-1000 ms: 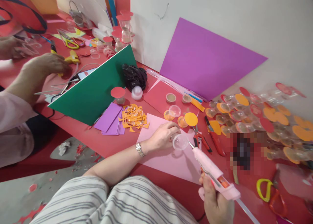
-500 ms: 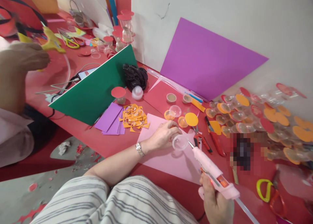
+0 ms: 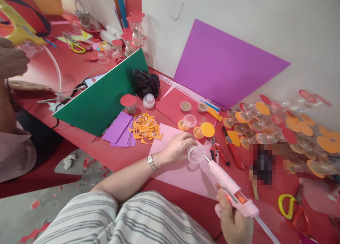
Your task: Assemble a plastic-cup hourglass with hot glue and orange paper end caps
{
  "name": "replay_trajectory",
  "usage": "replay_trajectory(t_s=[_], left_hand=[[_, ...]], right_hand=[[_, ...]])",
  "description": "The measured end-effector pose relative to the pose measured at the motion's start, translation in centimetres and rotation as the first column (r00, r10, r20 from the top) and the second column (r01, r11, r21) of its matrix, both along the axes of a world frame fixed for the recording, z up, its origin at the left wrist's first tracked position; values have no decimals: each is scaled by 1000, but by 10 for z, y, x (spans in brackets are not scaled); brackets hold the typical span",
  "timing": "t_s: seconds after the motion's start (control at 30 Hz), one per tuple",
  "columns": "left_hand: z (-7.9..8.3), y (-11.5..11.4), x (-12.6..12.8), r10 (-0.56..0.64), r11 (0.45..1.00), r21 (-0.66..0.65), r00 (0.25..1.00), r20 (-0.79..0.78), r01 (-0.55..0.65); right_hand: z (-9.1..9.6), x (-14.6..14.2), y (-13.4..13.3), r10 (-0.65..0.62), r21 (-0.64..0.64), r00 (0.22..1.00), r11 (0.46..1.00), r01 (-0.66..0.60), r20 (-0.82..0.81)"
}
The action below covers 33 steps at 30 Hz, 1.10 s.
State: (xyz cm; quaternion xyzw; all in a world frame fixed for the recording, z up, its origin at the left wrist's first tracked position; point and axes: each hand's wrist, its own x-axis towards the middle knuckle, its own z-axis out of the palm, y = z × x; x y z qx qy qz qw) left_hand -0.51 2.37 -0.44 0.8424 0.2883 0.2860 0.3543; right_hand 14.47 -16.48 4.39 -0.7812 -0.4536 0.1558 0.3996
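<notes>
My left hand (image 3: pixel 180 147), with a watch at the wrist, is closed on a small clear plastic cup (image 3: pixel 196 154) whose round rim faces right. My right hand (image 3: pixel 233 217) grips a pink hot glue gun (image 3: pixel 227 182) by its handle, and a glue stick trails from its back end. The metal nozzle tip is at the cup's rim; whether it touches I cannot tell. Beneath the cup lies a pink sheet (image 3: pixel 170 173). Just beyond my left hand are an orange paper disc (image 3: pixel 207 129) and a clear lid (image 3: pixel 190 121).
Red-handled pliers (image 3: pixel 221 155) and a red cutter (image 3: pixel 235 153) lie right of the sheet. Cup pairs with orange and red discs (image 3: pixel 262 127) crowd the right side. Scissors (image 3: pixel 288 206) lie nearer. Orange scraps (image 3: pixel 146 127) and a green board (image 3: pixel 106 98) stand left, beside another person's hand (image 3: pixel 12 59).
The other person's hand with the yellow glue gun has moved left, and that person's other hand now shows at the table. My own hands, the cup and the pink glue gun stay almost still.
</notes>
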Motion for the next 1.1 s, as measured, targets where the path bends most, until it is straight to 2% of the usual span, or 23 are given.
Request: replay_trajectory(t_s=[0.33,0.6,0.93,1.1], left_hand=[[0,1,0,-44,999,23,999,-18,44],[0,1,0,-28,999,18,999,-21,28],[-3,1,0,-40,999,12,999,-28,40],[-4,1,0,-72,997,38,997,-8,72]], right_hand=[[-2,2,0,5,10,1000,1000,-5,-23],[-3,3,-1,13,20,1000,1000,-13,9],[-10,7,-6,17,47,995,999,-12,-101],[-11,8,-5,13,18,998,1000,-12,-67]])
